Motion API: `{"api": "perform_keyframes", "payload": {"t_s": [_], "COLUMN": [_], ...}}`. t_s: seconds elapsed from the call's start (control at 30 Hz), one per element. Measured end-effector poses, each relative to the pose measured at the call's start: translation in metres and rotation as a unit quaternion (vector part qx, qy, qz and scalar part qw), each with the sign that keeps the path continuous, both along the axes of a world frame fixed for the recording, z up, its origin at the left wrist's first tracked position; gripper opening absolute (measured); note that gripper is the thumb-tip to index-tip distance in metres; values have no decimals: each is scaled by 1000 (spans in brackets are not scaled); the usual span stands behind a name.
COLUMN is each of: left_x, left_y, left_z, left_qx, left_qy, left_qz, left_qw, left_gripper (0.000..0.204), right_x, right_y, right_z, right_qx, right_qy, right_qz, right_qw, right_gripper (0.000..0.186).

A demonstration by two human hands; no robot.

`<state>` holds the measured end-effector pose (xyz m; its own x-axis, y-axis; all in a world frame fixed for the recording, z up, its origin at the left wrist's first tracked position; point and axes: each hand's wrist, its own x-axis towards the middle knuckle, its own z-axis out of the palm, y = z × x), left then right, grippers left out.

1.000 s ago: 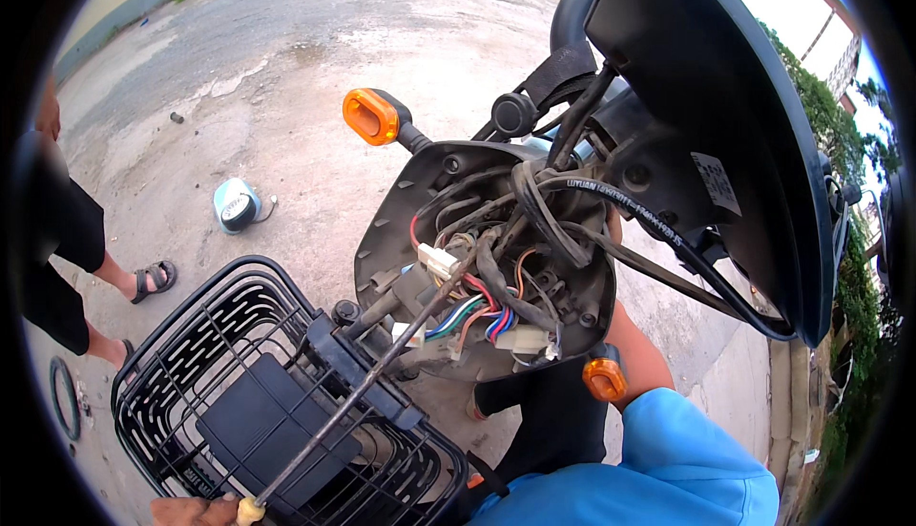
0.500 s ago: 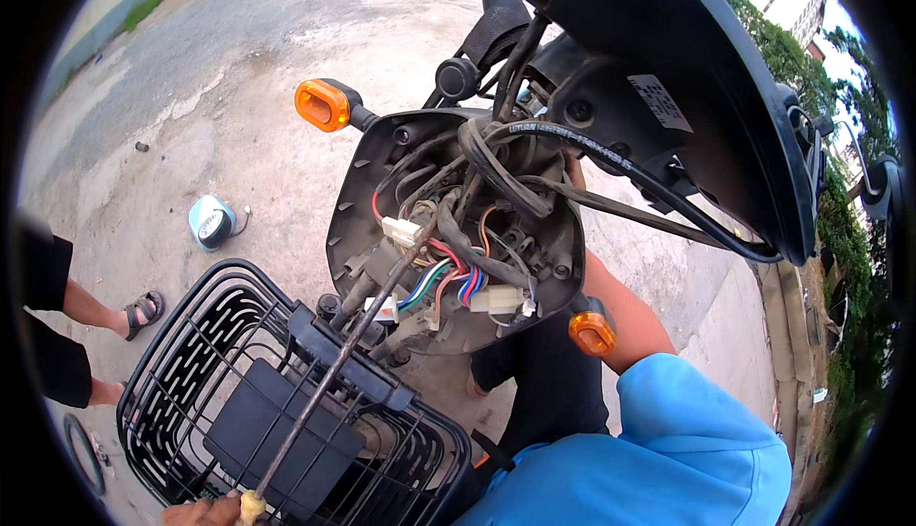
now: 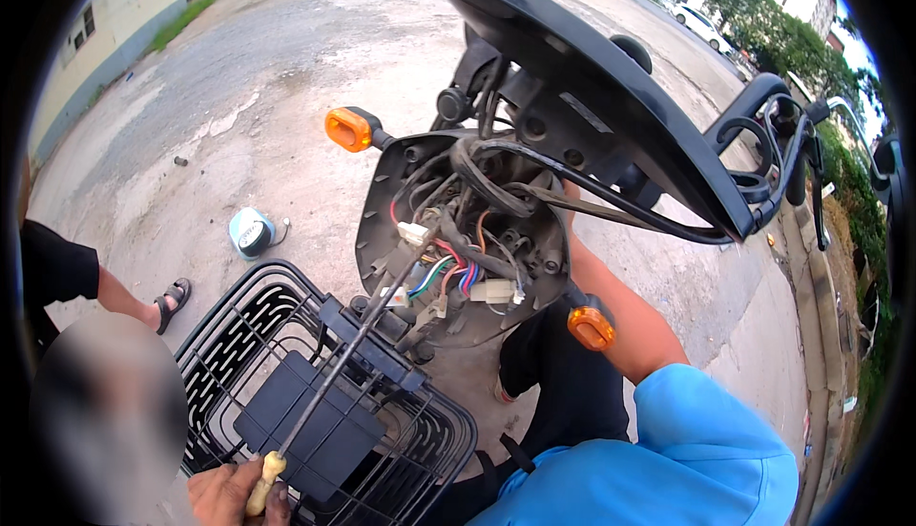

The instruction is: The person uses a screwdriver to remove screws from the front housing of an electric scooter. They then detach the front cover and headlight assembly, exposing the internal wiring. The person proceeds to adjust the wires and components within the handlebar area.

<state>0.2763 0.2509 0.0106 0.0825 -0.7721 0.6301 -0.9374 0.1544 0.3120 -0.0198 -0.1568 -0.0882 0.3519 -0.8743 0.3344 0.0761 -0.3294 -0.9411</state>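
Observation:
My left hand (image 3: 234, 493) grips the pale yellow handle of a long screwdriver (image 3: 329, 378) at the lower edge. Its dark shaft slants over the basket into the opened front housing (image 3: 370, 225) of a scooter, the tip lying near a white connector (image 3: 413, 233). Coloured wires (image 3: 447, 273) and another pale connector (image 3: 491, 291) crowd the housing. My right arm reaches up beside the housing; only a bit of my right hand (image 3: 571, 194) shows behind its edge, fingers hidden. A black front cover (image 3: 611, 96) is tipped up above, with thick black cables (image 3: 611, 187) running beneath it.
A black wire basket (image 3: 234, 302) stands in front of the housing. Orange turn signals (image 3: 348, 130) flank it. A blue-and-white object (image 3: 251, 232) lies on the concrete. Another person (image 3: 62, 263) is close by on the left. A handlebar (image 3: 782, 125) is at the right.
The view has tilted up and shifted, so more background, the handlebar and the nearby person show. More of my left hand is visible, still on the screwdriver. The cover appears at a different angle.

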Motion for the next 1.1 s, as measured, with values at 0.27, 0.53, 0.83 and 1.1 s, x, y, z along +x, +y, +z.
{"api": "perform_keyframes", "payload": {"t_s": [0.27, 0.53, 0.83, 1.1], "left_x": [-4, -2, 5, -6], "left_y": [9, -2, -1, 29], "left_z": [-1, -4, 1, -16], "left_qx": [1, -28, -15, 3], "left_qy": [-56, -54, -39, -18], "left_qz": [19, -48, -94, 45], "left_qw": [998, 997, 995, 999], "left_gripper": [21, 25, 26, 38], "right_x": [-12, -19, -23, -30], "right_y": [15, 23, 25, 21], "right_z": [-1, -6, -4, 3], "right_qx": [18, 32, 15, 1], "right_qy": [3, 20, 24, 6], "right_qz": [10, 0, -7, -2], "right_qw": [1000, 999, 1000, 1000], "right_gripper": [48, 47, 46, 45]}}
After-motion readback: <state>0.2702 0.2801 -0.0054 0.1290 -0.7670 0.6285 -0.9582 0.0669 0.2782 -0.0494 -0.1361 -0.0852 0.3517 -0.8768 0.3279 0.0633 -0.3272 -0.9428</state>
